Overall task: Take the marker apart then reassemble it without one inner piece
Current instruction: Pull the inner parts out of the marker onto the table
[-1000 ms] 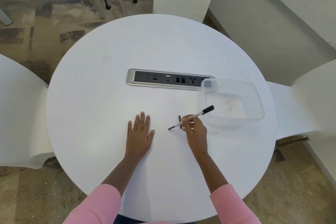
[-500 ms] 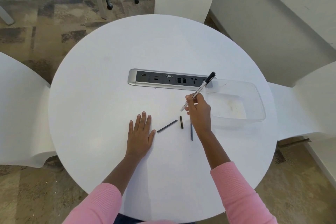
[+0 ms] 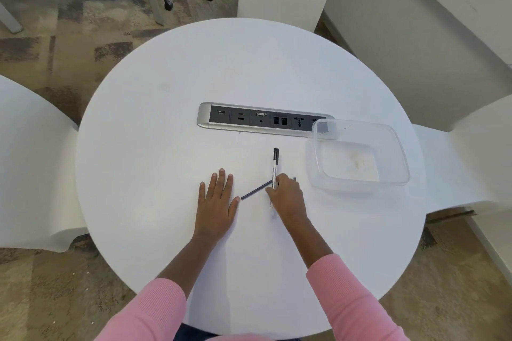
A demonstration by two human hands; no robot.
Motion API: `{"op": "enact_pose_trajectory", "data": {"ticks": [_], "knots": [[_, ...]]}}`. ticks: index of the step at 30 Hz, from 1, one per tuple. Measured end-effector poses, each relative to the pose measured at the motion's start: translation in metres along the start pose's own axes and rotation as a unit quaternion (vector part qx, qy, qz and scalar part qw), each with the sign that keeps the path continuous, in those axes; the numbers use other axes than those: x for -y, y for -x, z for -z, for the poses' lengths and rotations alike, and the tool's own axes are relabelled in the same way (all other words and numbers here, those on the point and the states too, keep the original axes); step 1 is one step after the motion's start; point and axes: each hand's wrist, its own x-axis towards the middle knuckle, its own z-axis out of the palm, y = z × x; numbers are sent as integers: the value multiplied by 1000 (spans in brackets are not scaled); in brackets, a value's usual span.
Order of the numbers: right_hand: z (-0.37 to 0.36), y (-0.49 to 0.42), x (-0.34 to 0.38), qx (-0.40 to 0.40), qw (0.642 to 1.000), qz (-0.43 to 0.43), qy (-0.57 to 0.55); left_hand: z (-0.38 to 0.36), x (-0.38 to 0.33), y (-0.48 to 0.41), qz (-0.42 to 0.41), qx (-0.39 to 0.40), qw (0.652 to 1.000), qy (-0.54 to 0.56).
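My right hand (image 3: pixel 286 195) holds the white marker barrel with its black cap (image 3: pixel 275 166), which points away from me just above the table. A dark thin inner rod (image 3: pixel 255 190) lies on the white round table (image 3: pixel 166 133) between my two hands, its right end by my right fingers. The tip of another dark piece (image 3: pixel 294 179) shows behind my right hand; the rest is hidden under it. My left hand (image 3: pixel 217 201) rests flat on the table, fingers spread, holding nothing.
An empty clear plastic container (image 3: pixel 360 158) sits to the right of the marker, overlapping the end of the silver power socket strip (image 3: pixel 257 119) set in the table. White chairs stand left, right and at the far side.
My right hand has come back from near the container toward me and lowered, swinging the marker from tilted up-right to pointing straight away. It now covers the small pieces. The left hand stayed still.
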Motion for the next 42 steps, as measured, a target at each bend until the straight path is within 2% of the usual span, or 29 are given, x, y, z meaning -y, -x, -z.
{"op": "enact_pose_trajectory", "data": {"ticks": [7, 17, 25, 37, 42], "knots": [[-13, 5, -1, -5, 999, 1, 38, -3, 1, 0, -5, -4, 1000, 8], [-15, 0, 8, -18, 1000, 12, 5, -5, 4, -1, -12, -1, 1000, -2], [-18, -1, 5, -51, 996, 5, -72, -8, 5, 0, -28, -42, 999, 1], [-18, -3, 1, -37, 998, 26, 47, -7, 5, 0, -29, -38, 999, 2], [-20, -3, 4, -58, 992, 68, 88, -6, 5, 0, -24, -26, 999, 7]]}}
